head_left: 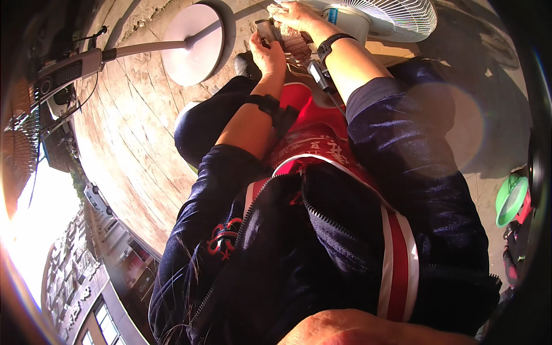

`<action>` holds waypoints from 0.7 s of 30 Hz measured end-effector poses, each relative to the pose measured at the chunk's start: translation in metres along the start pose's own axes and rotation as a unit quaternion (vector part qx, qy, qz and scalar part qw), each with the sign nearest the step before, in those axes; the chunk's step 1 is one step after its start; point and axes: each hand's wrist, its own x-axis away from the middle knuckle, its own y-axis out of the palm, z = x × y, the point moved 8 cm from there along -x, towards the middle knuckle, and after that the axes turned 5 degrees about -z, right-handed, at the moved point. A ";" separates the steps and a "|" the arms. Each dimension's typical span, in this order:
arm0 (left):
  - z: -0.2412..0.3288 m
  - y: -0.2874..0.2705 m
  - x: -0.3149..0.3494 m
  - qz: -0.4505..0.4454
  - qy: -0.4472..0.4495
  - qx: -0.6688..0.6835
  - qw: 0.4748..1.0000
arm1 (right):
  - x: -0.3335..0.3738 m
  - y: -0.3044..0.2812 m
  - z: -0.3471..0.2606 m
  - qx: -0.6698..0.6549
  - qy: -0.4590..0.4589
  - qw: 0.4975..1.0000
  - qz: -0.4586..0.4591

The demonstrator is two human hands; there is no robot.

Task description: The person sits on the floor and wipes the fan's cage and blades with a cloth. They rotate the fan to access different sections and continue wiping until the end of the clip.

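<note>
Closest in, a dark blue zip jacket with red and white stripes fills the lower picture and hides most of the lap, with a red apron showing where it hangs open. Two bare forearms reach up from its sleeves, one dark strap on each wrist. Further up, the left hand curls its fingers around the left end of a small grey block, while the right hand lies over its top, fingers pressed together and bent down on it. What the block is I cannot tell. It sits above the knees, just in front of one white fan. To the left lies one round white base with its pole on the rough floor. One green bowl sits far right
</note>
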 end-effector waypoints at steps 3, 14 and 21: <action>-0.012 0.008 0.003 0.062 -0.028 0.067 0.995 | 0.003 -0.002 0.000 -0.023 0.007 1.000 -0.016; -0.010 0.001 -0.005 0.062 -0.097 0.043 0.992 | 0.018 -0.012 -0.020 -0.074 -0.083 0.994 -0.004; -0.009 0.000 0.003 0.105 0.005 0.063 0.992 | 0.035 -0.027 -0.044 -0.113 -0.057 0.992 -0.008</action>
